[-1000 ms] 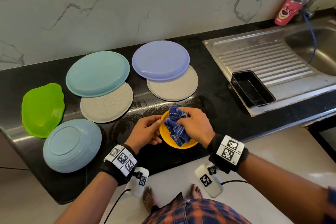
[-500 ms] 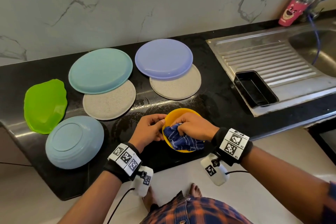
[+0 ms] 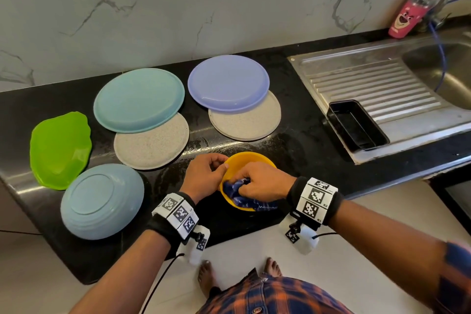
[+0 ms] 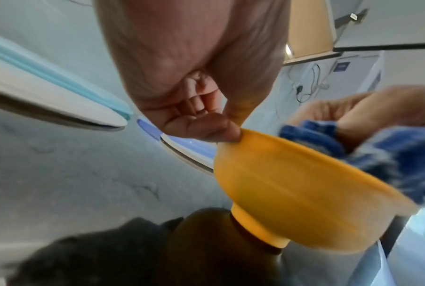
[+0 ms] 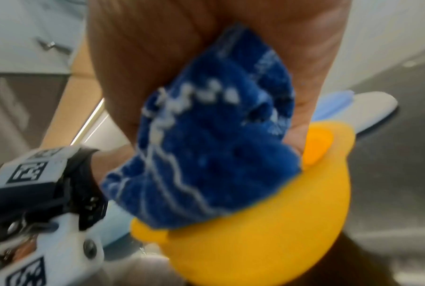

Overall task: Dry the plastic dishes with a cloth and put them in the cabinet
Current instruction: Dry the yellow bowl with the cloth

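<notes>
Near the counter's front edge, the left hand (image 3: 205, 173) pinches the rim of the yellow bowl (image 3: 244, 160), which stands tilted on the black counter (image 3: 305, 135). The right hand (image 3: 265, 181), fingers curled around the blue cloth (image 3: 235, 190), presses it inside the bowl. Behind lie a teal plate (image 3: 139, 99) and a lilac plate (image 3: 228, 81).
</notes>
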`<state>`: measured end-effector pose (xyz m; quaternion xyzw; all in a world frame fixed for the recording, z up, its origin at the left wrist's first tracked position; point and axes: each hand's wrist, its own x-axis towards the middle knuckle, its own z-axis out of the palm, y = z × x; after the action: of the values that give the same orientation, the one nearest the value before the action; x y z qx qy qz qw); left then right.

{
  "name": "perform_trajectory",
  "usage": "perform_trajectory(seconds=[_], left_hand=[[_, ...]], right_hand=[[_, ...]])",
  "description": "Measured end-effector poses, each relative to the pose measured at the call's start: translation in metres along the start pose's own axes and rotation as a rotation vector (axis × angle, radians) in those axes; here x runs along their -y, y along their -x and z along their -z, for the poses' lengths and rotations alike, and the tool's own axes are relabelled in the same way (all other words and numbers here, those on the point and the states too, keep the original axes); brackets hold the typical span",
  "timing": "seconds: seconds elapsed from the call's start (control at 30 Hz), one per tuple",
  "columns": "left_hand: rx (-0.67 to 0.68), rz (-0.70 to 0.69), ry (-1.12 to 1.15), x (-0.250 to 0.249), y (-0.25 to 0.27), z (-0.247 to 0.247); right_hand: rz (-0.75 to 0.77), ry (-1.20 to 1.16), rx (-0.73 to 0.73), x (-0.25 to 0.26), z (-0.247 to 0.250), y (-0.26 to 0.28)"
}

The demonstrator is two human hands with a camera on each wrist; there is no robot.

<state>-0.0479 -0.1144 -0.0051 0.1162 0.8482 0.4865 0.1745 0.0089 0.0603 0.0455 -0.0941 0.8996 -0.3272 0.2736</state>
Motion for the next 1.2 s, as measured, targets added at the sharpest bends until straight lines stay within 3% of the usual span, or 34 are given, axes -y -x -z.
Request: perform_trajectory(seconds=[0.1, 0.17, 0.23, 0.4, 0.53, 0.67, 0.9, 1.1, 1.2], left_hand=[[-0.006, -0.069, -0.104, -0.004, 0.001, 0.002], [-0.009, -0.12, -0.158, -0.007, 0.001, 0.001], [-0.025, -0.143, -0.201, -0.008, 0.0, 0.001], [-0.043, -0.172, -0.239, -0.003, 0.004, 0.006], [-0.085, -0.167, -0.252, -0.001, 0.005, 0.008], [-0.102, -0.177, -0.284, -0.001, 0.003, 0.01], [-0.124, -0.266, -0.335, -0.004, 0.003, 0.004], [-0.133, -0.287, -0.292, 0.007, 0.006, -0.004], [-0.098, -0.245, -0.226, 0.014, 0.005, -0.003]], right_hand=[[0.039, 0.295, 0.239, 0.011, 0.018, 0.007], [0.047, 0.56, 0.283, 0.017, 0.032, 0.006], [0.061, 0.739, 0.223, 0.021, 0.046, 0.004], [0.224, 0.801, -0.069, 0.021, 0.059, -0.008], [0.274, 0.917, -0.1, 0.012, 0.042, -0.017], [0.193, 0.96, -0.107, 0.002, 0.025, -0.02], [0.004, 0.844, -0.061, 0.014, 0.03, -0.005], [-0.145, 0.367, 0.04, 0.01, 0.041, -0.002], [-0.187, 0.1, -0.088, 0.002, 0.036, 0.002]])
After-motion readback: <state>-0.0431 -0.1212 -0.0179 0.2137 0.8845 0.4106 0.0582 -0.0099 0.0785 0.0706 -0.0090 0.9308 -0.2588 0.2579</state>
